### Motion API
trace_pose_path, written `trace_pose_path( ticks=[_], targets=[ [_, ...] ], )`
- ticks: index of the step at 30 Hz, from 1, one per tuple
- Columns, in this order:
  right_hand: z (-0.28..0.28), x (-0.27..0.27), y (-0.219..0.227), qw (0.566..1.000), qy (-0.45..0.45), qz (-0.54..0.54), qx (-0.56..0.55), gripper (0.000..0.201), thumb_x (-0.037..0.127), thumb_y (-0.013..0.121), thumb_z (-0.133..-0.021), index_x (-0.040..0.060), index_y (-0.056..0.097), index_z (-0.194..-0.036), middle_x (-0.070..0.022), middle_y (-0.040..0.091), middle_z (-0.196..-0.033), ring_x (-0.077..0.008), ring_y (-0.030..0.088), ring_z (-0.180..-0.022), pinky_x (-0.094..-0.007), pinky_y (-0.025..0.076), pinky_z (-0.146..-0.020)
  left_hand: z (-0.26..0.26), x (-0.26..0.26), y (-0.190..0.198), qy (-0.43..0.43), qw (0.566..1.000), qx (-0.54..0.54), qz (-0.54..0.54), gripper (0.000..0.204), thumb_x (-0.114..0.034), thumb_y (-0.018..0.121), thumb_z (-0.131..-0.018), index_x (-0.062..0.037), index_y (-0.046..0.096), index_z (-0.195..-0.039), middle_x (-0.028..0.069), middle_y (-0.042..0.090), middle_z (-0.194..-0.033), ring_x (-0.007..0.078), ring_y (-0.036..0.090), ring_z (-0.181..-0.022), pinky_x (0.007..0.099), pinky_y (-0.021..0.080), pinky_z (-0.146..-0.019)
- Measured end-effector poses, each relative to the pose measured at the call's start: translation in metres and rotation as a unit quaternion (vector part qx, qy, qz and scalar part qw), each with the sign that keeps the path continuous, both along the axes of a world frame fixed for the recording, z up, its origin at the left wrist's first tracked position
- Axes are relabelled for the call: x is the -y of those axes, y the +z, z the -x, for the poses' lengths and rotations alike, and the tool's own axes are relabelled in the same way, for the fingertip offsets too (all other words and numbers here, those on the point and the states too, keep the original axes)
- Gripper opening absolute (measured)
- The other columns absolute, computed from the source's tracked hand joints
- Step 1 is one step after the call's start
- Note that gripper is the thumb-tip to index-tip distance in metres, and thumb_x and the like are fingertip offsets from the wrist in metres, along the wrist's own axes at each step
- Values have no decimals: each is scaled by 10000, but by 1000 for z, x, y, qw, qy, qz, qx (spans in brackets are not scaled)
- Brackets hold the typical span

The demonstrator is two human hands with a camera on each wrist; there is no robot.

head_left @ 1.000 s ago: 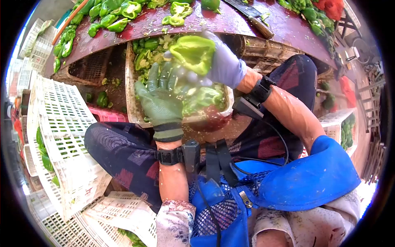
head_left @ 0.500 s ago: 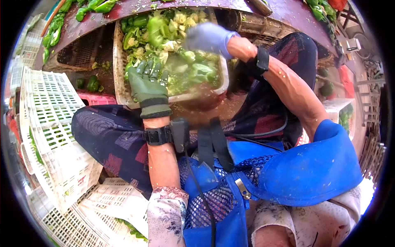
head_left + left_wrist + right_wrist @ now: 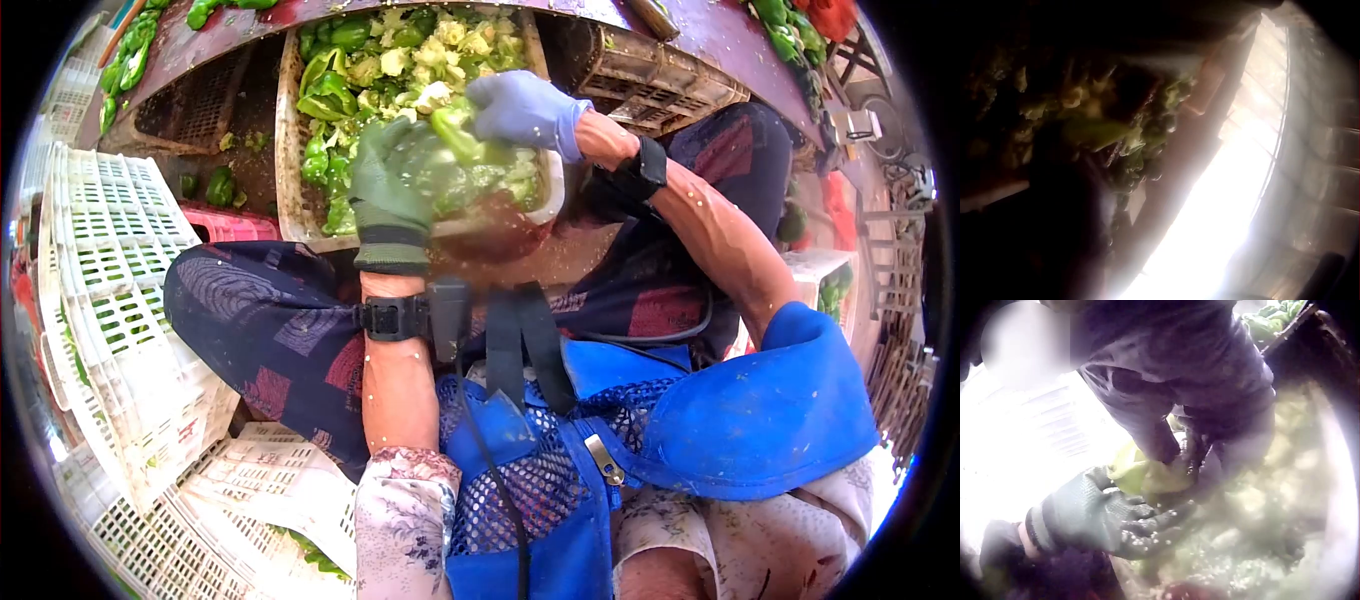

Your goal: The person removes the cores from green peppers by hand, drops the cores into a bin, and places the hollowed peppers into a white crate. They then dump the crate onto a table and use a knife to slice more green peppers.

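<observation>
My right hand (image 3: 530, 115), in a pale purple glove, pinches a piece of green bell pepper (image 3: 458, 135) over the crate. In the right wrist view, the gloved fingers grip the pepper piece (image 3: 1147, 476) from above. My left hand (image 3: 390, 180), in a green glove, lies just under and beside it. Its fingers (image 3: 1147, 534) are extended and dotted with pale seeds, and the pepper overlaps its palm. Below is a white crate (image 3: 290, 150) of cut peppers (image 3: 328, 90) and pale seed cores (image 3: 440, 55). The left wrist view is dark and blurred.
A dark red table (image 3: 240, 30) with peppers spans the far side. White slatted crates (image 3: 120, 270) stack at the left. Another crate (image 3: 650, 70) lies under the table at the right. Crossed legs (image 3: 270, 320) flank the near side, and loose peppers (image 3: 220, 187) sit on the floor.
A large pepper half was in my right hand, then a blurred pepper showed over the crate's far side. Now the right hand holds a smaller-looking piece, and the left has moved in close to it.
</observation>
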State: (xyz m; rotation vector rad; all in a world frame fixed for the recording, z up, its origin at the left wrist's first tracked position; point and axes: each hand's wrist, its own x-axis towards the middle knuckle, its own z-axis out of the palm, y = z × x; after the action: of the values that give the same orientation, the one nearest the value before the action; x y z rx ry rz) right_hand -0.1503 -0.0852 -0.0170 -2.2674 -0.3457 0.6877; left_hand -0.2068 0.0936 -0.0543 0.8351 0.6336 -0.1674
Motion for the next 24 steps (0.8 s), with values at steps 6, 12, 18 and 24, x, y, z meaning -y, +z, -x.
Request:
trace_pose_path(
  ticks=[6, 12, 18, 24],
  targets=[
    [20, -23, 30, 988, -55, -142, -12, 364, 188, 682, -847, -21, 651, -1142, -75, 687, -777, -98, 595, -601, -255, 495, -542, 1, 4, -14, -40, 957, 244, 152, 448, -274, 526, -938, 61, 425, -1218, 154, 556, -1104, 220, 573, -1030, 339, 515, -907],
    [26, -30, 40, 957, -58, -241, -154, 503, 167, 667, -871, -10, 491, -1308, -39, 642, -754, -89, 566, -515, -219, 448, -437, 3, 4, -18, -88, 875, 299, -370, 604, -171, 581, -901, 99, 260, -1337, 196, 540, -1174, 276, 562, -1109, 372, 449, -1017],
    [20, -23, 34, 925, -121, -309, -187, 274, 133, 642, -891, 27, 606, -1142, -69, 670, -794, -140, 586, -480, -283, 509, -430, 7, 8, 25, -20, 965, 179, 193, 687, -554, 473, -927, -56, 378, -1390, 157, 523, -1257, 291, 525, -1157, 494, 434, -979],
    [-8, -13, 87, 760, -130, -180, 611, 271, 79, 676, -847, 16, 575, -1091, -104, 638, -848, -175, 622, -700, -322, 522, -614, 18, -11, 44, 71, 979, 132, 136, 692, -645, 383, -923, -163, 401, -1420, 134, 358, -1470, 328, 420, -1302, 625, 360, -1018]
  ],
)
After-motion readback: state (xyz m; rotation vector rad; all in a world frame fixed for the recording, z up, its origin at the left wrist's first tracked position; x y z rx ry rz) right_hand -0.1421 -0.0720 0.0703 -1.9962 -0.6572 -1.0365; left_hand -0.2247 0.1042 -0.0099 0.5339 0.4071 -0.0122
